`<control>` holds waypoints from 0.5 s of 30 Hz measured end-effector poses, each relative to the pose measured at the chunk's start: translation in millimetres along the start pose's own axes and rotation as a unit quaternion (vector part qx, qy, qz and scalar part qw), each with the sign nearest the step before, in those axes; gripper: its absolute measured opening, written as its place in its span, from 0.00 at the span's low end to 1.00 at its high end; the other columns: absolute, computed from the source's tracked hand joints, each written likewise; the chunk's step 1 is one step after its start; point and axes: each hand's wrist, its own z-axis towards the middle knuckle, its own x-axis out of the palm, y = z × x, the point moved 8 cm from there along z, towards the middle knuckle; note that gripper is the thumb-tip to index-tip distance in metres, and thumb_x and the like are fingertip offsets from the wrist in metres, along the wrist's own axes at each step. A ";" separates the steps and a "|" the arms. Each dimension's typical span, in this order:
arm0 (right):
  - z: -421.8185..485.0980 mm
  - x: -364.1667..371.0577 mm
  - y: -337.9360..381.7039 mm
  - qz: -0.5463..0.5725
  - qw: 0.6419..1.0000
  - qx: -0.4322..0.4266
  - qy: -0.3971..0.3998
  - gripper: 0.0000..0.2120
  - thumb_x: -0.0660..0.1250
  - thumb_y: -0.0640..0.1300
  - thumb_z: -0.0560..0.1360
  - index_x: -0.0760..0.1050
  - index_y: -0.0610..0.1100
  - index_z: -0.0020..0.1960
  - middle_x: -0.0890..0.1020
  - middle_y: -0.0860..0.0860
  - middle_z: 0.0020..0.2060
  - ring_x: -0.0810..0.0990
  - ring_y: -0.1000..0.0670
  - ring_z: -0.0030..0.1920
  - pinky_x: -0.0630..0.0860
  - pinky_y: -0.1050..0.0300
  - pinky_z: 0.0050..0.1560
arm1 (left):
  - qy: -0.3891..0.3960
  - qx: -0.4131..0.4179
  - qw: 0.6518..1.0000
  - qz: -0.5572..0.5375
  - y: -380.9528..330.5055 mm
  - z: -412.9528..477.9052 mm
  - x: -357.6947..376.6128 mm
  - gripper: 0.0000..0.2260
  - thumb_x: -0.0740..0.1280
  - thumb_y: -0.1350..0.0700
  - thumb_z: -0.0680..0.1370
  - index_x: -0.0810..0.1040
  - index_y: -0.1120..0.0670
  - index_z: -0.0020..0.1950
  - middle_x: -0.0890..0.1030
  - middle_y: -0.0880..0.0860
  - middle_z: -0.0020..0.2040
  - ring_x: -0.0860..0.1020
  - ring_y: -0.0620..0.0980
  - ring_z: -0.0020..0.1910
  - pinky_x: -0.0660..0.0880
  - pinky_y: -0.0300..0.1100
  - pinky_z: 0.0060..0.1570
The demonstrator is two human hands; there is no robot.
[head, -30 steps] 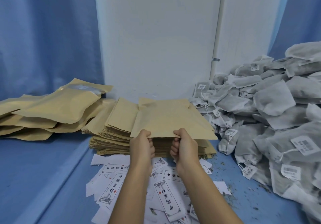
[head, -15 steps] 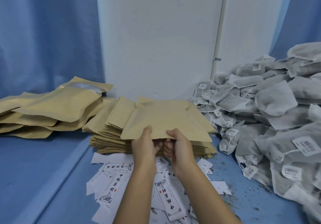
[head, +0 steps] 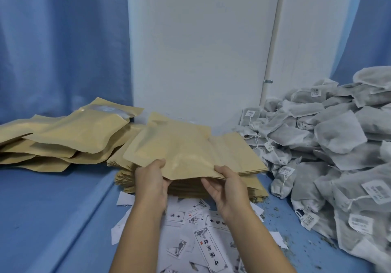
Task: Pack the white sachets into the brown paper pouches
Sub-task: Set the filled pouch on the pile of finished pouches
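Over pouch stack (head: 243, 156), held pouch (head: 179, 152), sachets (head: 338, 145) rightward

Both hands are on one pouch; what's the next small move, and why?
Probably pull its near edge apart to open the pouch: the left hand and right hand both pinch that edge, and the sachet pile waits at right.

1. Brown paper pouch (head: 179, 152): plain kraft, flat, held just above the stack and tilted, its near edge slightly bowed.
2. Stack of flat pouches (head: 243, 156): directly beneath it, loosely fanned.
3. Puffed pouches (head: 80, 133): heaped at the left, overlapping; the top one shows a clear strip.
4. White sachets (head: 338, 137): a big pile at the right, with strings and barcode tags.
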 end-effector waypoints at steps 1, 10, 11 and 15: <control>0.5 5.3 -1.0 -0.005 1.000 0.003 0.016 0.04 0.64 0.30 0.75 0.74 0.37 0.47 0.81 0.42 0.43 0.83 0.46 0.31 0.79 0.58 0.28 | 0.001 0.004 1.000 -0.005 -7.6 3.6 -2.8 0.10 0.60 0.71 0.77 0.75 0.57 0.48 0.79 0.54 0.45 0.79 0.51 0.41 0.76 0.45 0.35; 29.8 136.8 -37.4 -0.079 0.989 0.001 0.128 0.09 0.60 0.29 0.77 0.75 0.39 0.51 0.80 0.41 0.50 0.80 0.46 0.45 0.78 0.62 0.30 | 0.048 0.045 0.986 -0.153 -88.2 60.9 -17.4 0.19 0.58 0.70 0.78 0.70 0.61 0.68 0.76 0.60 0.62 0.77 0.59 0.59 0.76 0.53 0.56; 36.0 156.3 -44.6 -0.086 0.987 0.003 0.136 0.10 0.59 0.29 0.77 0.75 0.38 0.54 0.80 0.41 0.51 0.80 0.46 0.45 0.78 0.63 0.29 | 0.041 0.044 0.985 -0.162 -98.8 72.4 -22.4 0.19 0.58 0.70 0.77 0.70 0.62 0.69 0.76 0.60 0.64 0.76 0.59 0.61 0.74 0.53 0.59; 61.2 227.5 -77.9 -0.117 0.980 0.017 0.160 0.17 0.57 0.29 0.78 0.70 0.38 0.65 0.77 0.43 0.53 0.79 0.45 0.46 0.79 0.61 0.30 | 0.006 0.033 0.985 -0.169 -130.2 118.7 -44.5 0.07 0.58 0.68 0.78 0.74 0.62 0.52 0.79 0.59 0.54 0.77 0.56 0.59 0.74 0.47 0.60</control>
